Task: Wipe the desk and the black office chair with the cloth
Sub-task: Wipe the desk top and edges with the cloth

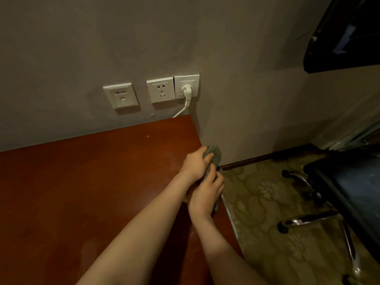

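Left hand (pixel 196 163) and right hand (pixel 205 194) both clutch the cloth (pixel 216 155) at the table's (pixel 82 192) right edge, near the far corner. Table wiping judged under way; black office chair (pixel 349 182) apparently pending.

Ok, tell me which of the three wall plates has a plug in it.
The rightmost plate, holding a white plug; the middle plate and left plate hold nothing.

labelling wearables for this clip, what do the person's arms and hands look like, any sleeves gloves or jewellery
Both forearms are bare to the frame edge, no sleeves in view. The left hand and right hand wear no gloves; no watch, bracelet or ring shows.
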`<state>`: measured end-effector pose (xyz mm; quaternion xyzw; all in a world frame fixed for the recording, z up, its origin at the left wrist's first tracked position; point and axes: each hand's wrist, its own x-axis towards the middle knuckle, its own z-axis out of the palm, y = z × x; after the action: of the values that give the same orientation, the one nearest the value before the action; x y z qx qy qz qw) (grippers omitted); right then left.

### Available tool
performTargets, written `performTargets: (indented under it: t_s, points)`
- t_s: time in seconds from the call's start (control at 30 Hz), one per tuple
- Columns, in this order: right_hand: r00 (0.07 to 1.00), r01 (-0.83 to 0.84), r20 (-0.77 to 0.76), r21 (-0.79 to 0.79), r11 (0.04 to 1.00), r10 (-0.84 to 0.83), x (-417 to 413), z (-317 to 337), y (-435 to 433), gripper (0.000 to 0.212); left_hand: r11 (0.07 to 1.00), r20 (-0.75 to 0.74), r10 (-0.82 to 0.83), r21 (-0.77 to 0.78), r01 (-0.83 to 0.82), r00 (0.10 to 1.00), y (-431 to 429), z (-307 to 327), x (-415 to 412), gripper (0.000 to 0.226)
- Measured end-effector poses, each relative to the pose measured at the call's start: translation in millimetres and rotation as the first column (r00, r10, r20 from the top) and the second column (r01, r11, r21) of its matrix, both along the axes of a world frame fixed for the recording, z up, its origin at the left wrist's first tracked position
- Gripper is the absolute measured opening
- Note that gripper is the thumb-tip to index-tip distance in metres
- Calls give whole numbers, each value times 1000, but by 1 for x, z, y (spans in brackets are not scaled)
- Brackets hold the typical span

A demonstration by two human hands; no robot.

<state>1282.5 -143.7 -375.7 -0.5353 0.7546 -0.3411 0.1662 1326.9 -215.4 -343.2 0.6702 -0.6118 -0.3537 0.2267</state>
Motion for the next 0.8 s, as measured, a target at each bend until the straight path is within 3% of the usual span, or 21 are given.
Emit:
performTargets:
  t_s: [0.1,0.23,0.47,0.57,0.8]
  points:
    - [981,-100,165,-39,994,105,30,29,8,63,994,87,91,-60,-86,992,3,19,37,33]
    - [917,-320,254,3,947,309,71,39,22,54,977,247,205,-104,-184,947,20,30,93,36]
    - [796,-603,123,238,762,592,110,17,31,60,911,347,401,-56,-408,848,49,-1,143,40]
    - [776,-621,105,306,722,622,108,7,21,60,890,319,444,-44,-455,837,48,-18,140,38]
    - [804,-582,95,335,741,588,91,5,-12,59,914,339,374,25,-405,863,10,-18,121,44]
